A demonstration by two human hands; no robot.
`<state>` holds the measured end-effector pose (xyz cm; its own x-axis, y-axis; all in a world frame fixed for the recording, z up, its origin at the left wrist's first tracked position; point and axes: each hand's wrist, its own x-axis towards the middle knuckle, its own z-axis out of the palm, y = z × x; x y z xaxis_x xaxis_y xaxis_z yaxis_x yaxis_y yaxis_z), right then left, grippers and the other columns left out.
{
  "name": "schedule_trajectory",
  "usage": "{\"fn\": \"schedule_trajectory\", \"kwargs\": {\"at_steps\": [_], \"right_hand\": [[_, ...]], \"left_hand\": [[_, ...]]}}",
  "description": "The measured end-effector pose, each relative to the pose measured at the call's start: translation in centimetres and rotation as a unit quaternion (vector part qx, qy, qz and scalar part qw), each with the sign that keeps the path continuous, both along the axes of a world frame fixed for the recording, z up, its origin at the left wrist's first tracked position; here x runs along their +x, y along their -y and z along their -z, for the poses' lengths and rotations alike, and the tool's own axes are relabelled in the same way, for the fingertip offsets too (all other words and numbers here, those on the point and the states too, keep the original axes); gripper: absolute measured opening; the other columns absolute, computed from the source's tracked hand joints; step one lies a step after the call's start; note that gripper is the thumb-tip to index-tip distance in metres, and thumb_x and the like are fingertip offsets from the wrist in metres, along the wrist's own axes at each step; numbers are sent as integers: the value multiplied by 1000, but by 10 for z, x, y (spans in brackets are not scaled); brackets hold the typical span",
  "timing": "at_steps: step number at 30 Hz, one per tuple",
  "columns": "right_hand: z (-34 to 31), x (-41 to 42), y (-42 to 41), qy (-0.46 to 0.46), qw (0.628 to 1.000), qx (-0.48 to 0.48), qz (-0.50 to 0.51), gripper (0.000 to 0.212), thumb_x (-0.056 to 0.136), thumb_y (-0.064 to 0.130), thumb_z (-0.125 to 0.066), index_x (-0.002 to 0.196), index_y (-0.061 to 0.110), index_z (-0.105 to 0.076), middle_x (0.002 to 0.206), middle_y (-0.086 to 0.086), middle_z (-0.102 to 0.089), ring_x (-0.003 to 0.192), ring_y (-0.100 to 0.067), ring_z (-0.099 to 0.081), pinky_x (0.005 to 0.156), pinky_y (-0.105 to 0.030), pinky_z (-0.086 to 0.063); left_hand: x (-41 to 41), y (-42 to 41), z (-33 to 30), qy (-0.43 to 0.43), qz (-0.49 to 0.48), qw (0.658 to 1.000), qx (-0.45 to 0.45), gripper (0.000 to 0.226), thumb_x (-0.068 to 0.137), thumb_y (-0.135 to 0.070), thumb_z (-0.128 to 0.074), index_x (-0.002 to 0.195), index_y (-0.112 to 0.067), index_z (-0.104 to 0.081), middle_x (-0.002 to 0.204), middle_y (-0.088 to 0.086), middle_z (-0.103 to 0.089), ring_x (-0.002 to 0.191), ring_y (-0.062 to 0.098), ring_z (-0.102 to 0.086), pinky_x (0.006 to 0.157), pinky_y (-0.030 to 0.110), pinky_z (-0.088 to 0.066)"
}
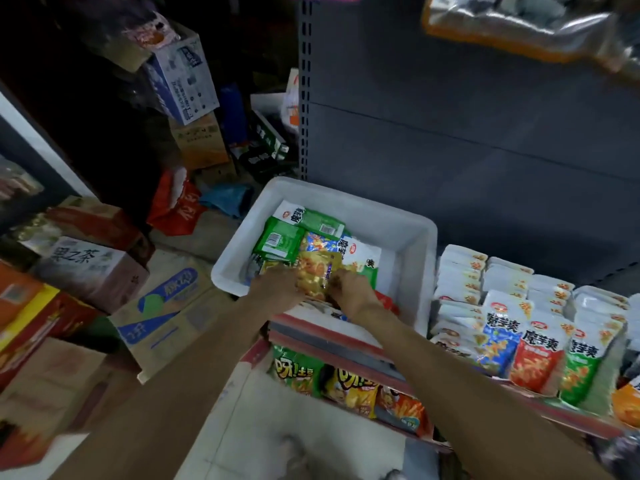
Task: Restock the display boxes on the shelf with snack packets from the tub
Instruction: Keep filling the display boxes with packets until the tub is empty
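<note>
A white plastic tub point(408, 233) sits on the left end of the shelf and holds several snack packets, green ones point(280, 240) at the back and a yellow one point(313, 271) in front. Both my hands are inside the tub. My left hand point(277, 289) grips the left side of the yellow packets, and my right hand point(349, 289) pinches their right side. To the right of the tub, display boxes point(502, 306) stand full of upright white, blue, red and green packets point(535, 358).
Below the tub a lower shelf row shows green and yellow snack bags point(346, 382). Cardboard cartons point(162, 313) are piled on the floor at left. The grey shelf back panel point(467, 140) rises behind the tub. A silver bag point(526, 26) hangs at top right.
</note>
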<state>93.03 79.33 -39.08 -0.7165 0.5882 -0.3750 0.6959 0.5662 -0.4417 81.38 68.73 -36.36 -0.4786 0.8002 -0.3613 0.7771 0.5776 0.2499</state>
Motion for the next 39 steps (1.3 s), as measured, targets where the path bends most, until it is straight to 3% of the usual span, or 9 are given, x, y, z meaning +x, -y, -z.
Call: {"fn": "schedule_trajectory", "kwargs": {"at_steps": [4, 7, 13, 17, 21, 23, 28, 34, 39], "right_hand": [[4, -4, -1, -9, 999, -27, 15, 23, 91, -1, -49, 99, 7, -69, 106, -9, -68, 95, -22, -65, 85, -29, -54], [-6, 1, -5, -62, 997, -8, 48, 28, 87, -10, -43, 94, 6, -64, 96, -8, -64, 86, -21, -59, 65, -18, -38], [-29, 40, -29, -234, 964, -46, 113, 37, 90, -6, -42, 74, 27, -46, 77, -12, -58, 71, -20, -48, 66, -31, -41], [-48, 67, -42, -269, 951, -60, 141, 38, 92, -5, -43, 75, 29, -46, 80, -8, -60, 77, -20, -54, 72, -35, -44], [-73, 95, -62, -221, 969, -13, 113, 15, 90, 13, -58, 104, 19, -58, 96, 2, -63, 87, -16, -58, 73, -27, -41], [-89, 108, -69, -195, 975, 62, 83, 27, 88, 23, -62, 114, 14, -58, 98, -2, -67, 90, -23, -61, 76, -32, -45], [-111, 147, -86, -279, 948, 97, 117, 11, 87, 13, -63, 96, 16, -57, 80, -2, -62, 76, -25, -57, 67, -26, -42], [-104, 183, -117, -417, 858, -59, 293, 21, 82, 5, -68, 102, 10, -61, 99, -4, -69, 91, -17, -66, 84, -39, -54], [-99, 191, -125, -417, 847, -112, 309, 23, 83, 3, -67, 104, 10, -59, 105, -8, -68, 95, -21, -65, 87, -38, -54]], "left_hand": [[-5, -3, 0, -20, -16, 1000, -3, 33, 95, -27, -48, 126, -16, -56, 131, 8, -51, 124, 27, -43, 106, 40, -33], [-10, -2, 3, 2, -85, 994, 63, 38, 93, -27, -54, 129, -18, -50, 127, 9, -51, 120, 28, -45, 98, 37, -36], [-1, -9, -8, 153, -231, 935, 219, 54, 93, -29, -57, 139, -9, -38, 132, 5, -50, 124, 23, -46, 89, 26, -35], [16, -26, -23, 238, -218, 895, 308, 19, 90, -26, -60, 105, -14, -57, 88, -3, -61, 78, 13, -58, 56, 20, -38], [40, -49, -43, 295, -130, 863, 388, 7, 89, -18, -64, 86, -21, -59, 76, -2, -64, 71, 17, -63, 64, 30, -51], [60, -68, -55, 303, -77, 864, 396, 12, 89, -18, -64, 83, -27, -58, 71, -1, -64, 63, 13, -60, 59, 31, -47], [119, -119, -71, 300, -88, 828, 465, 21, 89, -17, -63, 105, -18, -50, 82, -4, -63, 70, 5, -60, 67, 22, -50], [151, -142, -29, 155, 88, 967, 184, 34, 96, -5, -40, 127, -3, -53, 119, 17, -51, 109, 33, -54, 92, 34, -40], [157, -141, -14, 52, 162, 971, 166, 46, 93, -2, -42, 138, -11, -45, 134, 6, -43, 122, 23, -45, 101, 39, -39]]}}
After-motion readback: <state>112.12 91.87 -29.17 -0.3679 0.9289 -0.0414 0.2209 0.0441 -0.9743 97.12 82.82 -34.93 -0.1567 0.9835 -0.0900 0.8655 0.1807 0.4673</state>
